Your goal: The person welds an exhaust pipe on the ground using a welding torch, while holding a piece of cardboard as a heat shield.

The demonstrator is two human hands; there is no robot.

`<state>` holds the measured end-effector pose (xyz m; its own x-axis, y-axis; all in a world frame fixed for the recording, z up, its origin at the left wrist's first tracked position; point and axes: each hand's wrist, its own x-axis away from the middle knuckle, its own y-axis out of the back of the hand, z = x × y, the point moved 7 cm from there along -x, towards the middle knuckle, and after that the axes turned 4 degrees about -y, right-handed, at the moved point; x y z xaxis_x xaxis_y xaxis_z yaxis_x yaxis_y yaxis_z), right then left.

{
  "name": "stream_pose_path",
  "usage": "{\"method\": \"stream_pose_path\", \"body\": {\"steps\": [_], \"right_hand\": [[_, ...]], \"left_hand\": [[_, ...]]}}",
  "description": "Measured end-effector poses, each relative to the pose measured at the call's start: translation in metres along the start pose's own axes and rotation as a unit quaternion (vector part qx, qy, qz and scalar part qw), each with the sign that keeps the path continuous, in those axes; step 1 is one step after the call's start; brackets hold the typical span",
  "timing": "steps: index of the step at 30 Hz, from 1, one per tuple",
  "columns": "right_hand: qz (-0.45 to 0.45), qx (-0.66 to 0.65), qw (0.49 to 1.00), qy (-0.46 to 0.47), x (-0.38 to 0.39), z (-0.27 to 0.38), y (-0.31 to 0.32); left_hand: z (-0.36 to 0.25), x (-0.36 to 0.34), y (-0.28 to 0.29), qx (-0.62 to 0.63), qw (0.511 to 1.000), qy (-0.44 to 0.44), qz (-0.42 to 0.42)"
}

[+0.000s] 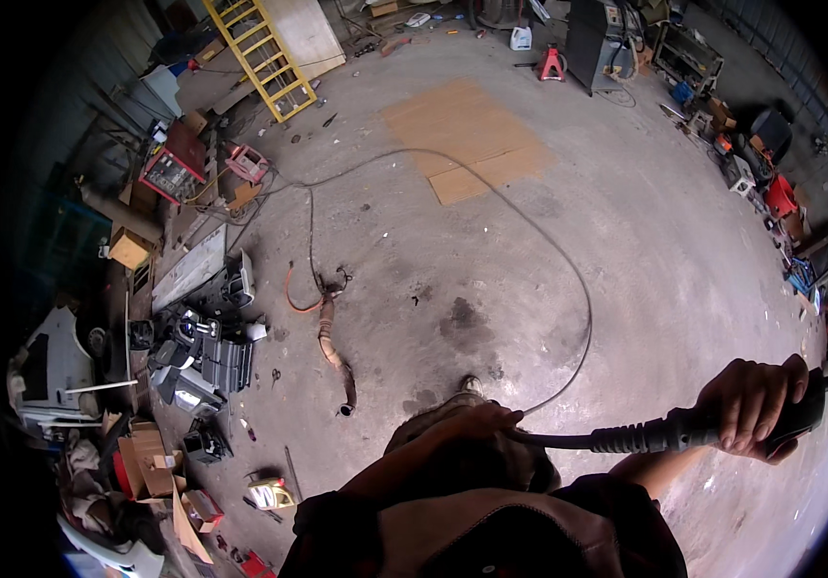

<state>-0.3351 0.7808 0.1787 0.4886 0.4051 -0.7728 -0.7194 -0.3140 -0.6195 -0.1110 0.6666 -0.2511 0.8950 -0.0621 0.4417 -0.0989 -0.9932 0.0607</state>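
Note:
My right hand [753, 403], at the right, is wrapped round the black handle of a welding gun [807, 416]. A ribbed sleeve [640, 437] runs from the handle toward my body. Nearer the middle, my left hand [491, 418] is closed on the welding cable [556, 440] where it leaves the sleeve; my fingertips are partly hidden. From there a long grey cable [589, 318] loops over the floor toward a red welding machine [175, 164] at the far left. Ahead and to the left, a rusty bent pipe [328, 337] lies on the floor with a clamp at its upper end.
A cardboard sheet [472, 135] lies flat ahead. A yellow ladder [262, 60] leans at the far left. Car parts [204, 356] and open boxes [151, 462] crowd the left side. A red jack stand [552, 65] stands beside a grey machine [603, 43]. A jug [270, 493] lies near left.

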Motion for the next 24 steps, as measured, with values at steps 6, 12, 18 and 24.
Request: {"method": "stream_pose_path", "body": {"steps": [6, 12, 18, 24], "right_hand": [[-0.030, -0.012, 0.999, -0.001, 0.000, 0.006, -0.035], [-0.068, 0.050, 0.989, -0.124, 0.071, -0.030, -0.071], [-0.148, -0.031, 0.950, -0.272, 0.178, -0.060, -0.115], [-0.106, -0.207, 0.889, -0.395, 0.230, -0.078, -0.214]], "left_hand": [[0.003, 0.063, -0.010, 0.077, 0.981, 0.040, -0.171], [0.131, 0.127, -0.082, 0.395, 0.775, -0.051, -0.492], [0.150, 0.337, -0.197, 0.354, 0.687, -0.002, -0.634], [0.102, 0.459, -0.392, 0.386, 0.548, -0.103, -0.735]]}}
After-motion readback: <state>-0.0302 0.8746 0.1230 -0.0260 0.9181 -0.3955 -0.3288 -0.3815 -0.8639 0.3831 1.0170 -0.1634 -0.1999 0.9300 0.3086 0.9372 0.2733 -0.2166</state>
